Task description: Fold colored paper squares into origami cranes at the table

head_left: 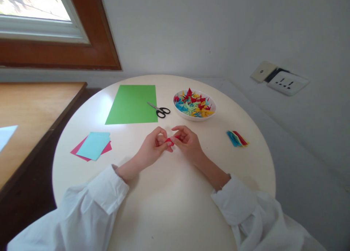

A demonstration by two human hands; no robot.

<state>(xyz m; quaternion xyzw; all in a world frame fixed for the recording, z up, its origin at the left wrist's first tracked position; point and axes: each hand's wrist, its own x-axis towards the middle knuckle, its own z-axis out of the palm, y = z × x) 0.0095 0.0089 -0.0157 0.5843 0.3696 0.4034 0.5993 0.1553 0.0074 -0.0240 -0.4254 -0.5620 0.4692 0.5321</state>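
Note:
Between my two hands, just above the middle of the round white table (169,207), is a small folded piece of red paper (170,141). My left hand (155,143) pinches its left side between thumb and fingers. On the other side, my right hand (188,141) grips it with thumb and curled fingers. The fingers cover much of the paper, so its exact folded shape is hidden. Beyond my hands stands a white bowl (188,116) full of folded paper cranes (193,103) in red, blue, yellow and pale green.
Black-handled scissors (161,112) lie partly on a green sheet (133,104) at the back. Light-blue paper squares (94,145) rest on pink-red paper (79,149) at left. Several colored folded paper pieces (237,138) lie at right. A wooden table (35,109) stands farther left.

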